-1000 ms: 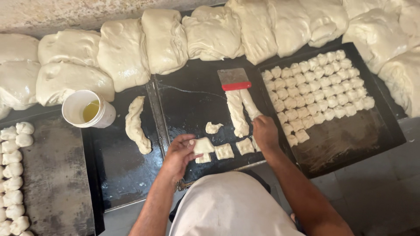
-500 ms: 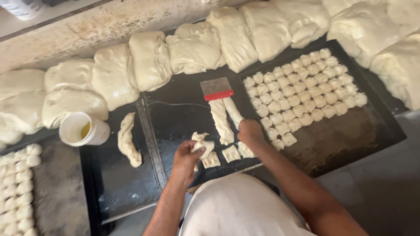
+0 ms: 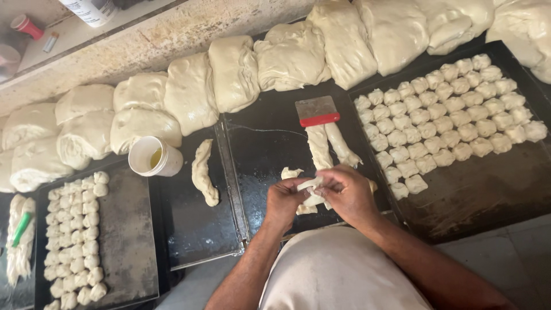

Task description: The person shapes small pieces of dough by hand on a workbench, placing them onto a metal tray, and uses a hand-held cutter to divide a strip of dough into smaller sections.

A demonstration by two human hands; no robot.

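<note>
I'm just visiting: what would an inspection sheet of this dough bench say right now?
Surface: dark metal trays side by side, greasy.
Job's things: small dough piece held between both hands; two dough strips below a red-handled scraper; cut pieces in rows on the right tray.
Clutter: white cup of yellowish liquid; twisted dough strip; big folded dough lumps along the wall.
Hands: left hand and right hand both pinching the piece.
Cables: nothing seen.
Surroundings: stone ledge; another tray of pieces on the left.

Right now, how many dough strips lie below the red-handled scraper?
2. The left strip and the right strip run down from the scraper toward the hands; their lower ends may be hidden behind the right hand.
</note>
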